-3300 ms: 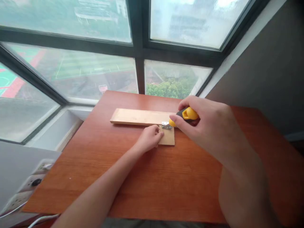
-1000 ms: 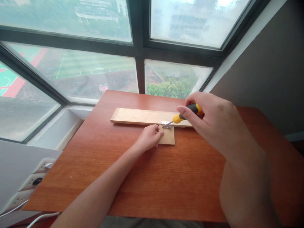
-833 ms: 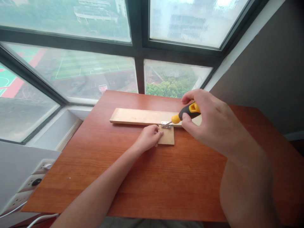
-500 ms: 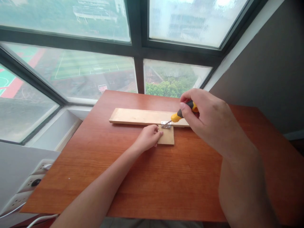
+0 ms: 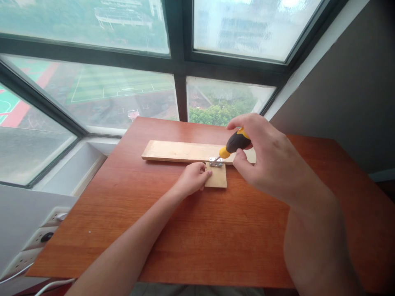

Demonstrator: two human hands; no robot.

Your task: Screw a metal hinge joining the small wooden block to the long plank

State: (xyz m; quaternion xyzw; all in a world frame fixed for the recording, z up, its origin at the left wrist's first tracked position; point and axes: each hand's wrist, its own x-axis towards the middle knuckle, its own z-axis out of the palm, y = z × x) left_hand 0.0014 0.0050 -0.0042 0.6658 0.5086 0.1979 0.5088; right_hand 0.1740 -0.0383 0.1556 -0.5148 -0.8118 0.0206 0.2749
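Observation:
In the head view, a yellow-and-black screwdriver (image 5: 237, 142) slants down to the left, its tip at the near leaf of a small metal hinge (image 5: 215, 161). My right hand (image 5: 262, 154) is loosely around its handle; the thumb and index finger stand off it, and the handle's end rests toward the palm. The hinge bridges a long pale wooden board (image 5: 179, 151) and a small square wooden piece (image 5: 217, 176) in front of it. My left hand (image 5: 196, 177) pinches the left edge of the small piece, thumb on top. The screw under the tip is too small to make out.
The boards lie on a reddish-brown wooden table (image 5: 197, 238). Dark-framed windows (image 5: 180, 61) rise behind it, and a grey wall (image 5: 345, 90) stands at the right. Wall sockets (image 5: 46, 237) with plugs and a white cable (image 5: 54, 283) are beside the left edge.
My right thumb and index finger have spread away from the screwdriver handle, which now shows more of its black grip and stands slightly lower to the left. My left hand has stayed put.

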